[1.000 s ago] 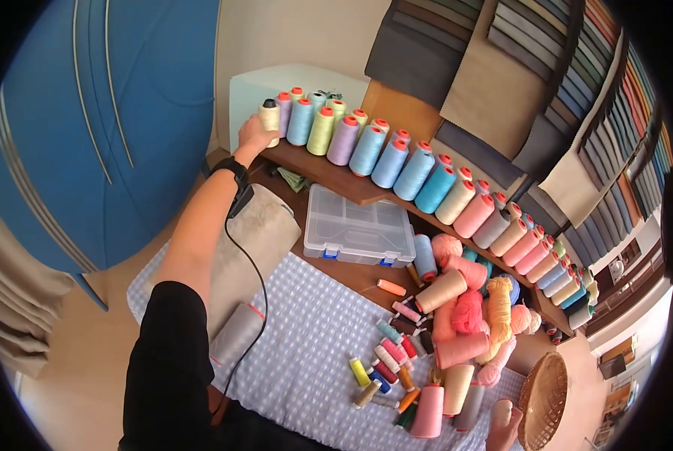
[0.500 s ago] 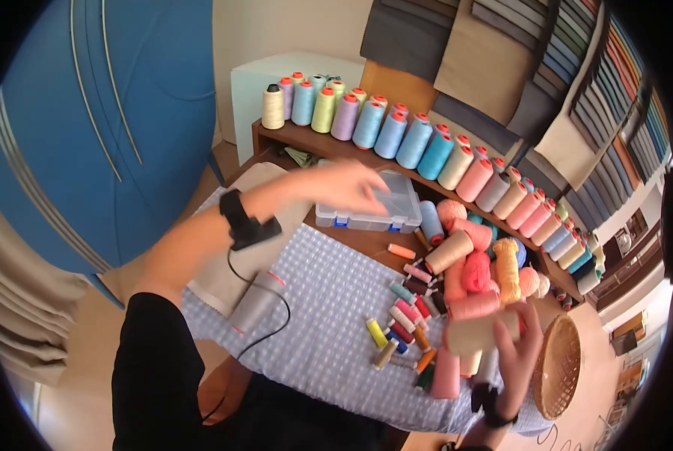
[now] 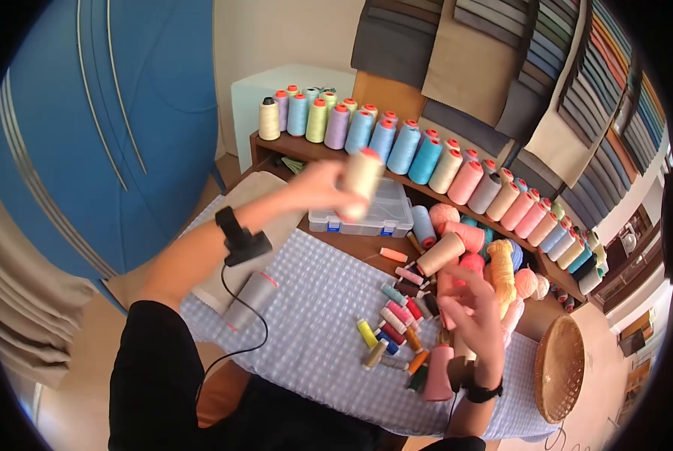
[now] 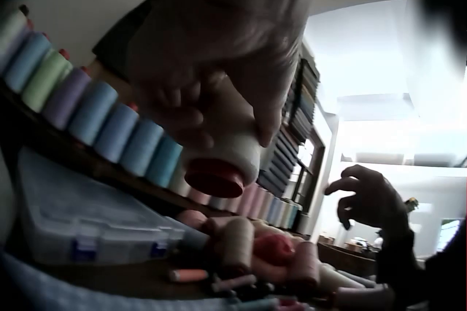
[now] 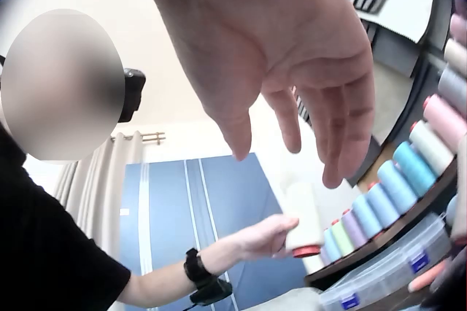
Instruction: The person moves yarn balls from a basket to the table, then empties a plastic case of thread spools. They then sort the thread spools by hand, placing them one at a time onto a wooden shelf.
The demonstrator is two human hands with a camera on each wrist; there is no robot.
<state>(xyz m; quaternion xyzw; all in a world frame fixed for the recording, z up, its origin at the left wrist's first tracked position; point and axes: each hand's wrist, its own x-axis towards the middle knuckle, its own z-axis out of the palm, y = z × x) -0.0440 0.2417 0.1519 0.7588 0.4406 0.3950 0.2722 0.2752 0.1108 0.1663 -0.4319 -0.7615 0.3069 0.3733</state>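
My left hand (image 3: 318, 188) grips a cream cone of thread (image 3: 364, 180) in the air, in front of the shelf row and over the clear plastic box (image 3: 329, 223). In the left wrist view the cone's red base (image 4: 215, 177) points down, with fingers and thumb around its sides. Nothing is in my right hand (image 3: 478, 314), which hovers over the pile of threads with its fingers loosely bent and apart. Beneath it stands a pink cone (image 3: 439, 373). Several small spools (image 3: 395, 316) lie beside that hand on the checked cloth (image 3: 314, 289).
Thread cones line a wooden shelf (image 3: 258, 154), with a cream, black-topped cone (image 3: 270, 120) at its left end. Yarn skeins (image 3: 504, 270) heap up at the right, near a wicker basket (image 3: 559, 368). A grey cone (image 3: 251, 301) lies at the cloth's left; a cable crosses it.
My left hand left the black-topped cone on the shelf and came toward the middle. The cream cone passed from my right hand to my left, and my right hand now holds nothing.
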